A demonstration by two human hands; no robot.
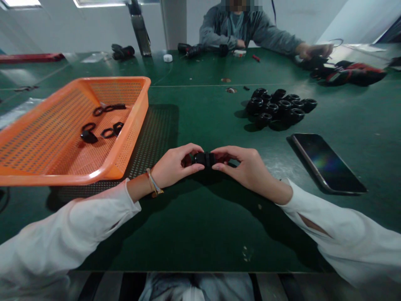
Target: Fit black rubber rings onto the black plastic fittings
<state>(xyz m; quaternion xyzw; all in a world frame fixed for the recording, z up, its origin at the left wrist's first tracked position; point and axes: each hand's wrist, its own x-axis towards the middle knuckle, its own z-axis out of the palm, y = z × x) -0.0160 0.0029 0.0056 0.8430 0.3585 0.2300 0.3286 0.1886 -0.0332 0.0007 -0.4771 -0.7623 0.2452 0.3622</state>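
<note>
Both hands meet over the near middle of the table, pinching one small black part [205, 159] between them. The left hand [171, 166] has its thumb and forefinger closed on the left end; the right hand [250, 165] grips the right end in the same way, its thumb below and forefinger above. The part lies roughly level, its length running from one hand to the other. A dark shape shows inside the curl of the right hand, too hidden to make out.

The wrists are set wide and the forearms slant inward from the lower corners, so the fingertips point toward each other with the backs of the hands turned up. A bracelet [154, 184] circles the left wrist; a white sleeve [78, 221] covers that forearm, and another wraps the right.

To the left stands an orange basket [46, 180] with a few black ringed pieces [89, 136] inside. Beyond the right hand, a cluster of black cylindrical parts [284, 105] sits on the green table [203, 234], and a phone [327, 163] lies nearer. Across the table a person in grey [216, 31] reaches one hand [308, 51] toward dark items at the far right.
</note>
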